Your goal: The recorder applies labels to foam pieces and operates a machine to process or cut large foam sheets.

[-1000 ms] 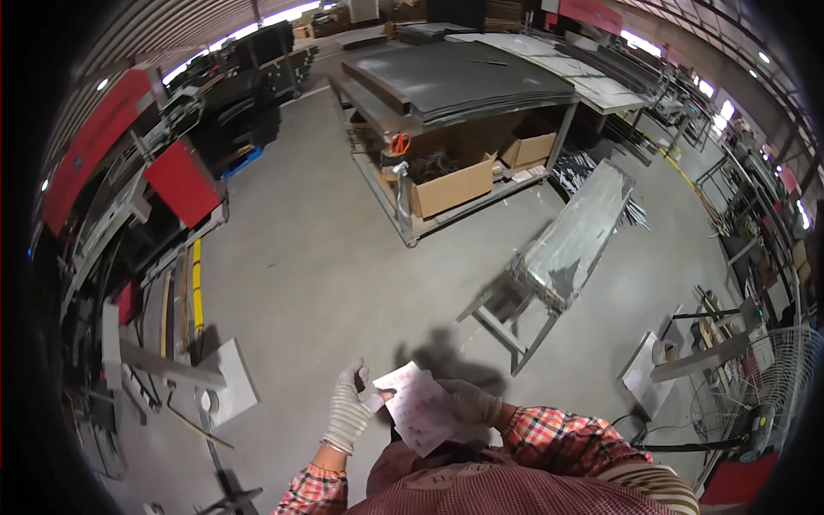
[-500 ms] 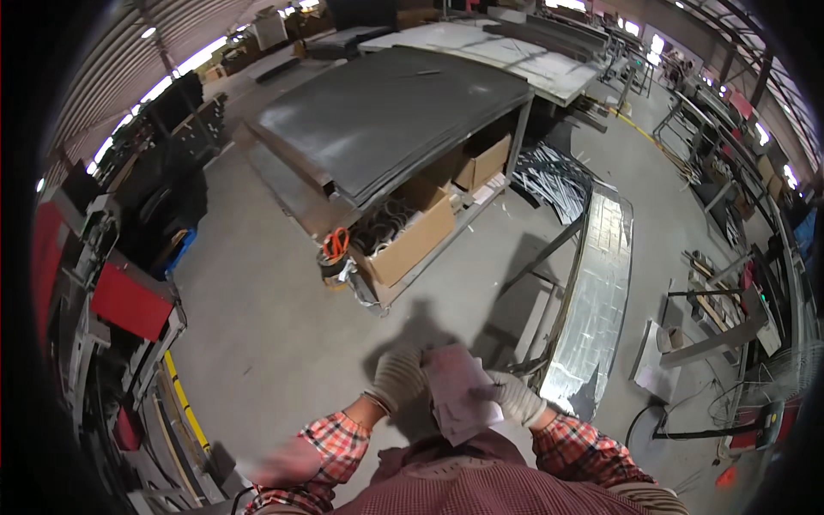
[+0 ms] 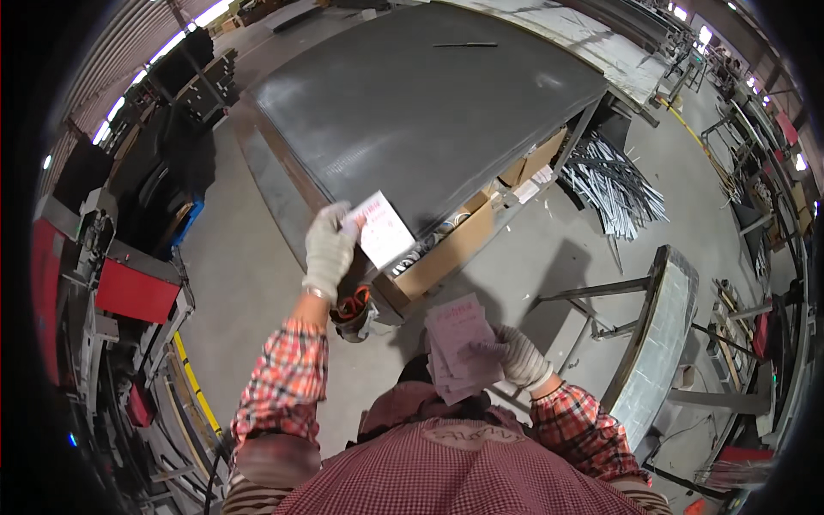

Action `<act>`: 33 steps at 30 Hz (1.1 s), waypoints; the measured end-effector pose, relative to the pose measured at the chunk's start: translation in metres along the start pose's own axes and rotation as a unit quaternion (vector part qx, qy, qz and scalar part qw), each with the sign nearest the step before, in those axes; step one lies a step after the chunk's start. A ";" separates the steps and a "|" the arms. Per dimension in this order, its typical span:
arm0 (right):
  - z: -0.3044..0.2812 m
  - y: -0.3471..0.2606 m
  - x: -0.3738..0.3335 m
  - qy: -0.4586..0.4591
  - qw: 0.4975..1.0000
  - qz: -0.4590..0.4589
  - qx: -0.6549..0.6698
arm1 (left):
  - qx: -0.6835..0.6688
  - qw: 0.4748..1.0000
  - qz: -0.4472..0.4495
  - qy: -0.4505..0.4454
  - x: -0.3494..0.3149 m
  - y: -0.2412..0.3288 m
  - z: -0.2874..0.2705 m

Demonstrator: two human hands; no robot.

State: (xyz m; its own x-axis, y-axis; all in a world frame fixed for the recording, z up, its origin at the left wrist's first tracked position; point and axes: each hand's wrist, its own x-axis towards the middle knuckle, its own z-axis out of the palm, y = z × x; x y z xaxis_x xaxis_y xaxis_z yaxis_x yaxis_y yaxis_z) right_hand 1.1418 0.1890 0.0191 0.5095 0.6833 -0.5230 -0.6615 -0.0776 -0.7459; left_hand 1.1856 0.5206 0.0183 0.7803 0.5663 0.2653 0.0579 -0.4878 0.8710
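My left hand (image 3: 329, 251), in a pale knitted work glove, reaches forward to the near corner of the dark sheet-topped table (image 3: 412, 112). Its fingers pinch the edge of a white paper slip (image 3: 386, 233) with reddish print, held over that corner; I cannot tell whether the slip touches the surface. Close to my body, my right hand (image 3: 522, 359), gloved too, grips a loose stack of pinkish-white paper slips (image 3: 462, 330), slightly fanned out. Its thumb lies across the top slip, and the fingers beneath are hidden.
Under the table is an open cardboard box (image 3: 451, 253) of curved parts. A bucket (image 3: 352, 318) with orange items stands by the near corner. Metal strips (image 3: 614, 189) lie piled on the floor. At right stands a foil-covered bench (image 3: 657, 343); red machinery (image 3: 137, 287) lines the left.
I have come closer to the table. My left hand has left the stack and moved forward and left with one slip, while my right hand keeps the stack near my body.
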 end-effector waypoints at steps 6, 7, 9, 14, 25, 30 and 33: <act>-0.015 -0.070 0.049 0.024 0.996 -0.067 -0.045 | 0.465 0.843 0.224 0.151 0.088 -0.020 0.021; -0.029 -0.072 0.058 0.016 0.995 -0.072 -0.069 | 0.359 0.915 0.179 0.053 0.089 0.005 0.030; -0.023 -0.095 0.071 0.007 0.998 -0.045 -0.050 | 0.066 0.982 0.070 -0.161 0.064 0.025 0.043; -0.049 -0.123 0.114 -0.021 0.991 -0.001 -0.129 | -0.049 0.943 -0.097 -0.314 0.039 0.065 0.076; -0.119 -0.186 0.166 -0.098 0.980 -0.006 -0.172 | 0.209 0.973 0.003 -0.095 0.116 0.017 0.107; -0.147 -0.212 0.162 -0.123 0.980 0.017 -0.156 | 0.131 0.966 -0.064 -0.212 0.104 0.066 0.148; -0.157 -0.224 0.164 -0.138 0.977 -0.004 -0.163 | 0.064 0.971 -0.087 -0.215 0.089 0.091 0.180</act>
State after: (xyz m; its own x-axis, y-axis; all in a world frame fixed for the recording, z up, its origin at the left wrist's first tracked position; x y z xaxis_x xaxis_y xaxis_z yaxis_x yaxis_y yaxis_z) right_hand 1.4604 0.2042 0.0359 0.3161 0.8515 -0.4184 -0.4243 -0.2675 -0.8651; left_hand 1.3723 0.4071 0.0468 0.9383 0.3303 -0.1020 0.2669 -0.5044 0.8212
